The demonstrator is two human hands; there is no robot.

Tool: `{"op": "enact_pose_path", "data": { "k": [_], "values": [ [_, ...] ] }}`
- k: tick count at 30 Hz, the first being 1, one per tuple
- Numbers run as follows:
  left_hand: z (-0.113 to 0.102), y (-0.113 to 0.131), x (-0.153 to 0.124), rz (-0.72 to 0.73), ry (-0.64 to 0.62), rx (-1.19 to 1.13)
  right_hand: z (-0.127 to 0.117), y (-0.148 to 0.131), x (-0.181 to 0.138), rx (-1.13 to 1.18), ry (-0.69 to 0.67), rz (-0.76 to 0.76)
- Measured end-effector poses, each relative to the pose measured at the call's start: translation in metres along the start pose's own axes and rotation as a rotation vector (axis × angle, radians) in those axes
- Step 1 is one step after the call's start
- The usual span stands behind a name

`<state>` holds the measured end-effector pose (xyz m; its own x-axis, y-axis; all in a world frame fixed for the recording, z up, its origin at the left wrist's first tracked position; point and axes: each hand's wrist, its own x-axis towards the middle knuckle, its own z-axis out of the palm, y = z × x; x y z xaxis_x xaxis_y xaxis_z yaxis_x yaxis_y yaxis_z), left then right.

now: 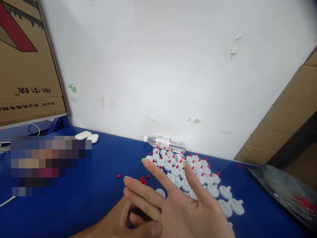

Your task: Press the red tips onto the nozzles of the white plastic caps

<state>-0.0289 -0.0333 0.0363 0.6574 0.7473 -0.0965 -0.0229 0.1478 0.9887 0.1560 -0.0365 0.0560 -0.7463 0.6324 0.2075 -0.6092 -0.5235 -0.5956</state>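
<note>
My right hand [183, 208] is held palm toward me above the table, its fingers spread and nothing on the palm. My left hand [131, 216] is closed around the little-finger side of my right hand, with the thumb across it; the little finger is mostly hidden. Behind them lie many white round plastic discs [185, 185] with short spouts. The farther ones carry small red caps [218, 173], while the nearer discs show bare spouts [236, 206]. Several loose red caps [143, 180] lie left of the discs, and a single red cap [119, 176] farther left.
A clear plastic bottle [170, 143] lies against the white wall behind the discs. Two white rounded objects [92, 138] rest at back left beside a blurred-out patch. At right are a clear bag [287, 191] with red pieces and cardboard [279, 112]. A printed carton [27, 72] stands left.
</note>
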Motion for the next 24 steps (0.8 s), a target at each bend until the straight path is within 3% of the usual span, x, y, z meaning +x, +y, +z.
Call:
{"op": "enact_pose_path", "data": {
  "k": [7,15,24],
  "values": [
    [0.0,-0.008,0.002,-0.016,0.053,0.05,-0.001,0.0,-0.001,-0.018,0.008,0.022],
    [0.001,-0.007,0.005,0.016,0.028,0.139,-0.002,0.0,-0.002,-0.06,0.047,0.056],
    [0.002,-0.012,0.005,-0.029,0.037,0.158,-0.004,0.003,-0.003,-0.075,-0.012,0.033]
  ]
}}
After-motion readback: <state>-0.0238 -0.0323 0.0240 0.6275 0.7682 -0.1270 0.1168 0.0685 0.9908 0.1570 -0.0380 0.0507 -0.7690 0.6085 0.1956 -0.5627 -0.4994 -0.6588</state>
